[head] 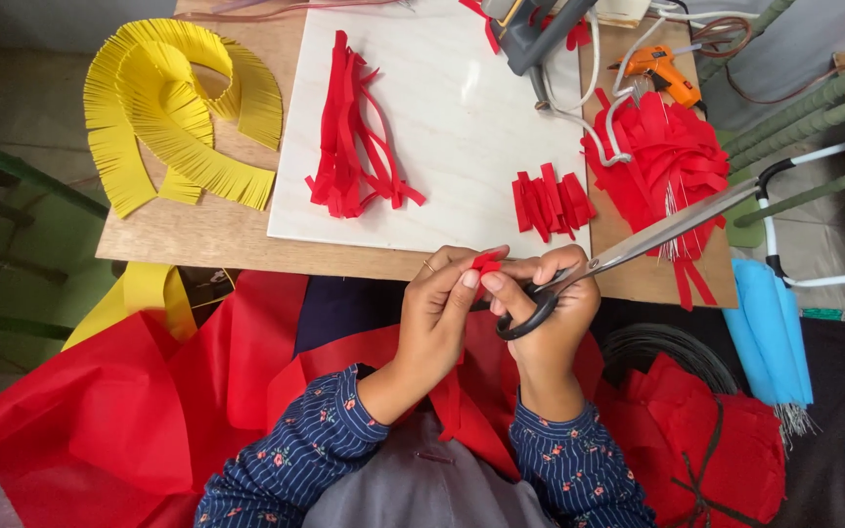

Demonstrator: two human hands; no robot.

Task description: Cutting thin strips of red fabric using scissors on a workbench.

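Pinching a small red paper piece (486, 262) just past the bench's (198, 230) near edge, your left hand (439, 308) meets your right hand (550, 298), whose grip is closed around the scissors (638, 242) angled over the red fringe pile (662, 156).

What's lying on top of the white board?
On the white board lie a bundle of long red strips and a pile of short red pieces. A grey tool overlaps its top edge. The board hides the wooden table beneath it.

A small red paper piece (486, 262) sits pinched between fingertips, above the tabletop's near edge. Black-handled scissors (618, 256) point right, blades nearly closed.
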